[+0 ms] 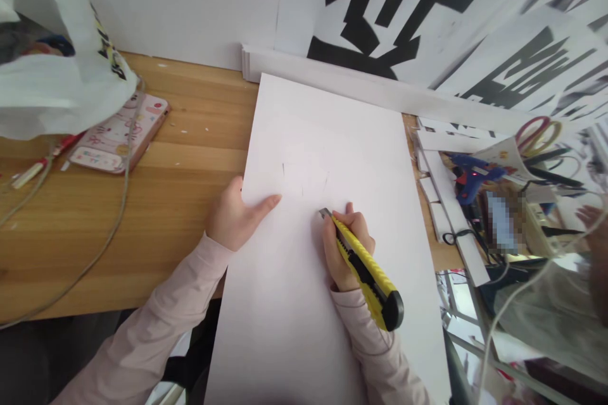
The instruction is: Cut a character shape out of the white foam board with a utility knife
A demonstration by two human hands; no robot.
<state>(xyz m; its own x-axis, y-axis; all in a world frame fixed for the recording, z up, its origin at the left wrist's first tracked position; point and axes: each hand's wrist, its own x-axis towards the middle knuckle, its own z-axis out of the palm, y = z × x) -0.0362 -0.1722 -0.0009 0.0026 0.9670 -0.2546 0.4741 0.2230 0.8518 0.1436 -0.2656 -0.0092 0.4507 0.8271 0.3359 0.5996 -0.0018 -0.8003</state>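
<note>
A large white board (308, 120) lies on the wooden table with several short thin dark marks near its middle. My left hand (240, 215) grips the board's left edge, thumb stretched over the top face and the other fingers mostly hidden at the edge. In my right hand (349, 247) is a yellow utility knife (365, 266) with a black end. Its short metal blade (325, 212) points up and left, just below the marks. Whether the tip touches the surface I cannot tell.
On the left are a white plastic bag (61, 88), a pink patterned phone (121, 133) and a cable (126, 196). Black-lettered sheets (403, 0) stand behind. At right are a blue glue gun (475, 177), scissors (539, 136) and a blurred person's hand (591, 218).
</note>
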